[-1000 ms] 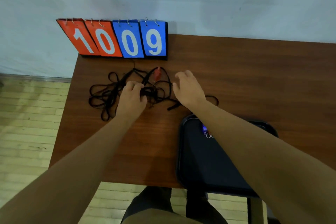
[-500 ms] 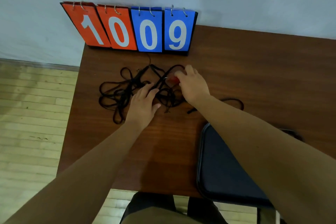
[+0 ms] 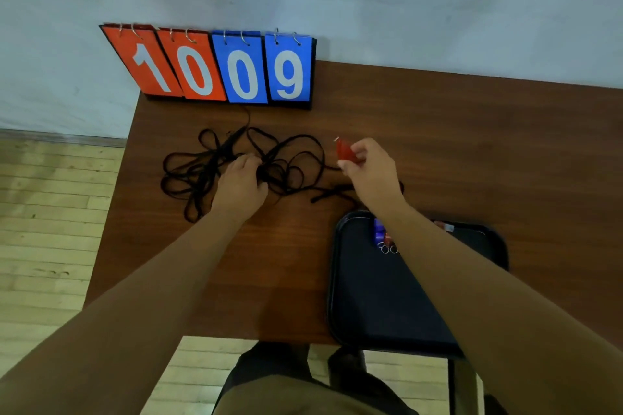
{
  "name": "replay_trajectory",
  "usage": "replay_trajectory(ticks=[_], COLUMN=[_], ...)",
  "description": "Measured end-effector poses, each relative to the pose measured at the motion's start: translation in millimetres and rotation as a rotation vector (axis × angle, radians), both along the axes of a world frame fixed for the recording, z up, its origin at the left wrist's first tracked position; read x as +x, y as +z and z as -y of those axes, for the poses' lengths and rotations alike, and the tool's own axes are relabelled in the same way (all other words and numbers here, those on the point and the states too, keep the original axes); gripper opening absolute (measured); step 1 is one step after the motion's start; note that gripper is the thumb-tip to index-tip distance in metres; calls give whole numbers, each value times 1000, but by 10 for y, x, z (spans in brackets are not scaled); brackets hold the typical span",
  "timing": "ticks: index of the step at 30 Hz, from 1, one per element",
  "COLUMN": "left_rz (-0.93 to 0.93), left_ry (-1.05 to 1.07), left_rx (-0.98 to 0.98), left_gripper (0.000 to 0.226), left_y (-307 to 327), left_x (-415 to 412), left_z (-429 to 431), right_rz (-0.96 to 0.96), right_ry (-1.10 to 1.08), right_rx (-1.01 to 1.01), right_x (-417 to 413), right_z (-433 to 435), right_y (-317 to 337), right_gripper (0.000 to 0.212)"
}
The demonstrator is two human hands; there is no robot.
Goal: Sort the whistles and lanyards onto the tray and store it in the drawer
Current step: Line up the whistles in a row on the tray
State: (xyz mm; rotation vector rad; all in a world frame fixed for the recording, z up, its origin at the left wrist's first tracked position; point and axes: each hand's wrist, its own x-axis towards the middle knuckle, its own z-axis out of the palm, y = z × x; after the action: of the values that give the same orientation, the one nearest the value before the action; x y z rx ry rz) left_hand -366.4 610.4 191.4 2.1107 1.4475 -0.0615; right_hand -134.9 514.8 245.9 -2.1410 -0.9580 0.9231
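A tangle of black lanyards (image 3: 236,162) lies on the brown table (image 3: 472,152) in front of the scoreboard. My left hand (image 3: 241,184) rests on the tangle's middle with its fingers curled into the cords. My right hand (image 3: 369,168) pinches a red whistle (image 3: 344,150), lifted just right of the tangle. A black tray (image 3: 367,296) sits at the table's front right. On it lie a blue whistle (image 3: 379,232) with metal rings and another small whistle (image 3: 445,226) at the far rim, both partly hidden by my right forearm.
A flip scoreboard (image 3: 219,69) reading 1009 stands at the table's back left edge against the pale wall. Wooden floor (image 3: 50,229) lies to the left of the table. My legs show below the front edge.
My right hand has pulled the red whistle out of the tangle and moved it right. My left hand stays on the lanyards. The view shifted, showing the tray's whistles again.
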Motion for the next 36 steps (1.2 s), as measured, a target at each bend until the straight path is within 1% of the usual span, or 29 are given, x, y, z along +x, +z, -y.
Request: replay_trajectory(ticks=[3, 5, 6, 8, 10, 11, 13, 14, 16, 18, 20, 23, 26, 28, 30, 32, 34, 36], left_rz=[94, 198, 256, 393, 531, 562, 583, 597, 643, 718, 795, 862, 866, 804, 682, 513, 375, 292], left_ry=[49, 73, 102, 174, 189, 152, 75, 73, 131, 214, 291, 370, 389, 368, 330, 257, 160, 58], left_rx=[114, 94, 29, -179, -368, -402, -406, -413, -462, -561, -703, -897, -976, -955, -838, -603, -329, -107], left_gripper=[35, 28, 28, 30, 28, 25, 19, 17, 17, 20, 24, 25, 25, 25, 26, 19, 10, 13], left_y=[206, 393, 499, 674, 755, 760, 737, 725, 698, 680, 666, 674, 660, 622, 576, 500, 411, 308], left_x=[178, 393, 523, 791, 1000, 1062, 1153, 1191, 1254, 1310, 1365, 1448, 1497, 1507, 1504, 1477, 1428, 1397], left_z=[262, 513, 650, 936, 1208, 1315, 1524, 1627, 1804, 1954, 2073, 2239, 2372, 2420, 2423, 2372, 2284, 2189], right_rz=[-86, -135, -141, -185, -225, -227, -225, -225, -252, -347, -414, -406, -498, -544, -545, -493, -394, -256], right_ry=[-32, -18, 22, 125, 222, 263, 307, 311, 273, 196, 133, 23, -68, -107, -148, -215, -289, -331], right_rx=[11, 8, -10, -56, -82, -83, -78, -69, -36, 31, 97, 129, 134, 124, 99, 72, 43, 0], right_x=[139, 230, 275, 361, 440, 471, 554, 601, 677, 712, 715, 698, 680, 694, 750, 856, 992, 1134], right_z=[258, 463, 573, 809, 1047, 1148, 1359, 1459, 1650, 1831, 1989, 2153, 2259, 2313, 2352, 2376, 2391, 2398], right_y=[117, 193, 234, 308, 373, 399, 449, 471, 499, 503, 478, 407, 336, 289, 261, 228, 150, 11], right_gripper=[28, 24, 24, 24, 24, 24, 23, 24, 29, 32, 30, 23, 20, 17, 17, 17, 15, 14])
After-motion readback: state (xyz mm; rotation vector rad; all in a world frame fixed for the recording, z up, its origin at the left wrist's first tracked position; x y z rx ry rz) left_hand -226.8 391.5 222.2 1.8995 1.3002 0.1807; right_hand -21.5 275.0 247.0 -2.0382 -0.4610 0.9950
